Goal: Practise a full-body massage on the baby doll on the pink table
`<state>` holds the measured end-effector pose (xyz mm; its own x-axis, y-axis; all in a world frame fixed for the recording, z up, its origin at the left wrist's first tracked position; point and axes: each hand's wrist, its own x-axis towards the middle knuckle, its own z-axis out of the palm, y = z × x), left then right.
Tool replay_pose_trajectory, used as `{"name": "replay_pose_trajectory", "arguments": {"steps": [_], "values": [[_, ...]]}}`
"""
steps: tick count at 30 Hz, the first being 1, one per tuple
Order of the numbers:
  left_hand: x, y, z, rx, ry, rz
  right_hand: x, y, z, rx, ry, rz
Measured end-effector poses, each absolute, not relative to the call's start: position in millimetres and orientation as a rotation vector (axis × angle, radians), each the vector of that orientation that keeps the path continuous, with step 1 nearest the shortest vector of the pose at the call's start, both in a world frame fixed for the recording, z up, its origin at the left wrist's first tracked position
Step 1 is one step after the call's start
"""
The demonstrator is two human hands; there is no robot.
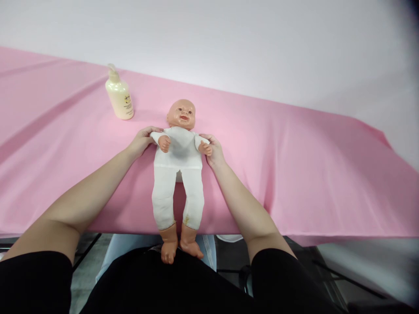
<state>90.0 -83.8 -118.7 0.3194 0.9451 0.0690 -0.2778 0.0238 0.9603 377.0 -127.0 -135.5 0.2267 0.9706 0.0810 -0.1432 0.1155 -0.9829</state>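
A baby doll (178, 148) with a white cloth body lies face up, its head away from me and its feet past the table's front edge. My left hand (143, 138) is closed on the doll's side by the arm on the left; some fingertips are hidden behind that arm. On the other side my right hand (213, 149) grips the doll near its other arm, thumb side toward the shoulder. Both of the doll's small plastic hands point forward over its chest. A pale yellow pump bottle (120, 98) stands upright beyond my left hand, apart from it.
A pink cloth (304, 174) with folds covers the table. Behind it rises a plain white wall (235, 39). The table's front edge runs close to my lap, with dark metal legs (350, 279) below on the right.
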Motion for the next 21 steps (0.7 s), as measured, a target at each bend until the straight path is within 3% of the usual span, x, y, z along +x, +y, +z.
{"name": "replay_pose_trajectory", "arguments": {"steps": [21], "values": [[95,-76,-120,0.974,0.801,1.271,388,-108,-156,-0.996,-0.747,1.008]]}}
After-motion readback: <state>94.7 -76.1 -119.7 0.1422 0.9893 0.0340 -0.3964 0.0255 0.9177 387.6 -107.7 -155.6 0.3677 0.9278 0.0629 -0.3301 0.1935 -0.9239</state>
